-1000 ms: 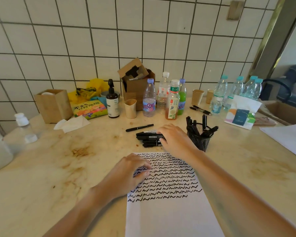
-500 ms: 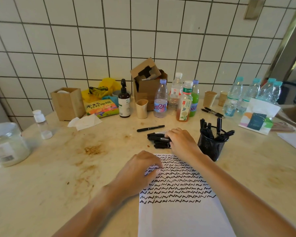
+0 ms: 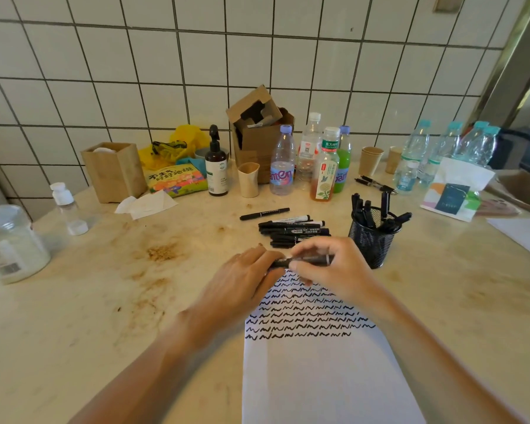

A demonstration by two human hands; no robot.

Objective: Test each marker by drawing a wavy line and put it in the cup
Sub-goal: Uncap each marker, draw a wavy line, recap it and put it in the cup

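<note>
Near the frame's centre, the left hand (image 3: 242, 280) and right hand (image 3: 334, 270) are both holding one black marker (image 3: 303, 261) level above the top of the paper (image 3: 318, 377); each grip is curled round an end, probably about to uncap it. Judging by the many wavy rows already filling the sheet's upper part and the markers standing in the black mesh cup (image 3: 372, 240) at centre right, much is done. A pile of slim, glossy markers (image 3: 291, 229) is lying on the stained, marbled table (image 3: 104, 301), awaiting testing.
</note>
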